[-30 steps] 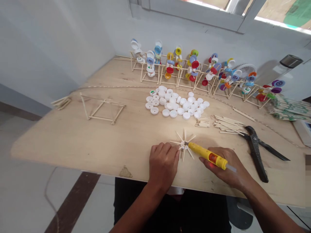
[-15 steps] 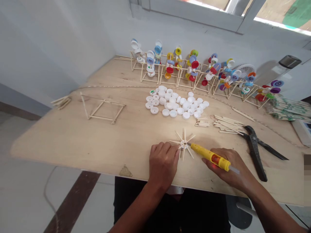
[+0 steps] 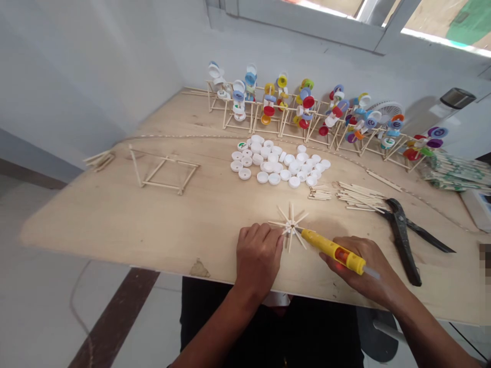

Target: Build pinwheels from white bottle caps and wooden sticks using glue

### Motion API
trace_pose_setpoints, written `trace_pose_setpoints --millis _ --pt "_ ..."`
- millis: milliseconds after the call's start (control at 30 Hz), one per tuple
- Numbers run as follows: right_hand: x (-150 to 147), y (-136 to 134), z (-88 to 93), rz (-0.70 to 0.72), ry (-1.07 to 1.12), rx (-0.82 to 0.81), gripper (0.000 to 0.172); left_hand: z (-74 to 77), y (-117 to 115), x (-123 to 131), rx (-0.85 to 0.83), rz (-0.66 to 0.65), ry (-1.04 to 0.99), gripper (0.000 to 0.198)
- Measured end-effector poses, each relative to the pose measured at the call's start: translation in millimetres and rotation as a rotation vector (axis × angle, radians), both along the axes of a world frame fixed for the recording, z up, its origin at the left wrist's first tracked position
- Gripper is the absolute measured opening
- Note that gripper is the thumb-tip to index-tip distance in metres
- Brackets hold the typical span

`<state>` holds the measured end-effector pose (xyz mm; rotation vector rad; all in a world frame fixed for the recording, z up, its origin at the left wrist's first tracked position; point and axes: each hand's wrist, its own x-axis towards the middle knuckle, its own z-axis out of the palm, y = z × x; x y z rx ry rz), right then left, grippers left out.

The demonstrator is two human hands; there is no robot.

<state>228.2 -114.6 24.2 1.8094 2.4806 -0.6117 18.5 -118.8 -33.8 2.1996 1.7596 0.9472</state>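
Note:
A star-shaped hub of thin wooden sticks point(image 3: 292, 213) lies on the wooden table near its front edge, with sticks pointing outward all round. My left hand point(image 3: 259, 255) is closed at the hub's left side, fingertips pinching one of its sticks. In my right hand point(image 3: 360, 263) is a yellow glue gun point(image 3: 326, 243), gripped from the right. The gun's nozzle points left and reaches the middle of the hub. A small red light glows by the gun's body.
White bottle caps point(image 3: 274, 166) lie behind the hub. Stick piles point(image 3: 360, 197) and a black cutter point(image 3: 402, 240) are at the right. A stick frame point(image 3: 164, 183) stands left. Frames with coloured cap wheels point(image 3: 269, 99) line the wall, near a fan point(image 3: 385, 110) and a bottle point(image 3: 448, 110).
The glue gun's nozzle has shifted slightly at the hub's centre. My left hand stays at the hub, and the view has moved a little.

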Motion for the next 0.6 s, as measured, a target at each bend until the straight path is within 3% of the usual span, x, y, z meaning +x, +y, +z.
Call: trace_pose_setpoints --millis 600 --pt "-7.0 0.3 -4.3 0.008 0.006 0.027 0.027 -0.5 -0.1 -0.2 0.005 -0.005 -0.001 0.014"
